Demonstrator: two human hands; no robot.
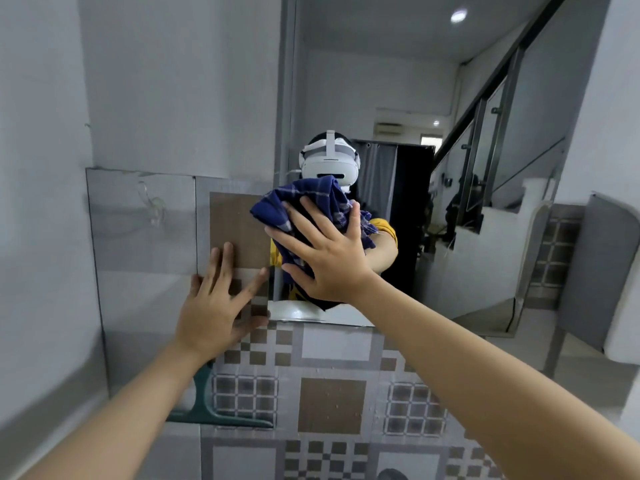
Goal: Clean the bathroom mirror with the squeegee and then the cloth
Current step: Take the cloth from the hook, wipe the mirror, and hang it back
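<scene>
My right hand (325, 251) presses a blue checked cloth (304, 202) flat against the lower left part of the mirror (398, 81), fingers spread over the cloth. My left hand (218, 299) lies flat with fingers apart on the tiled wall just left of the mirror's bottom corner, holding nothing. A dark green squeegee (214, 407) rests below my left forearm, its blade edge lying along the tiles. The mirror shows my reflection, partly hidden behind the cloth.
Patterned brown and white tiles (332, 407) cover the wall under the mirror. A plain white wall (173, 81) rises on the left. Reflected in the glass are a staircase railing (491, 98) and a ceiling light (459, 15).
</scene>
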